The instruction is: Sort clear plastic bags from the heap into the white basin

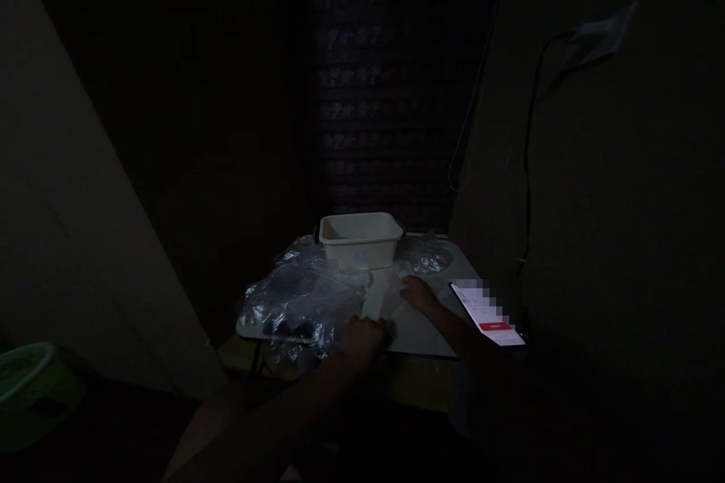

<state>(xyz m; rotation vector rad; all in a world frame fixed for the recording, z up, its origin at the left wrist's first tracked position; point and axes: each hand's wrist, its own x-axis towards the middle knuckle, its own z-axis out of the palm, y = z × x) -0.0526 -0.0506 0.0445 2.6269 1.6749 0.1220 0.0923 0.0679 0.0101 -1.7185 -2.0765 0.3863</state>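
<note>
In the dim head view, my left hand [361, 339] is at the front edge of a small white table [422, 332], its fingers curled around something dark that I cannot make out. Farther back and to the right, my right hand [418, 293] is low over the tabletop with fingers bent together; what they hold, if anything, is too dark to tell. A faint translucent patch lies between the hands. Clear plastic bags [300, 290] are heaped left of my left hand. Beyond both hands stands a cream plastic tub [361, 250] with dark side handles.
More clear plastic [430, 263] lies right of the tub. A lit phone [481, 309] is by the table's right edge. A cable [528, 158] hangs from a wall outlet [603, 34]. A green basket [34, 392] stands at the lower left, and a dark shutter [362, 106] is behind the table.
</note>
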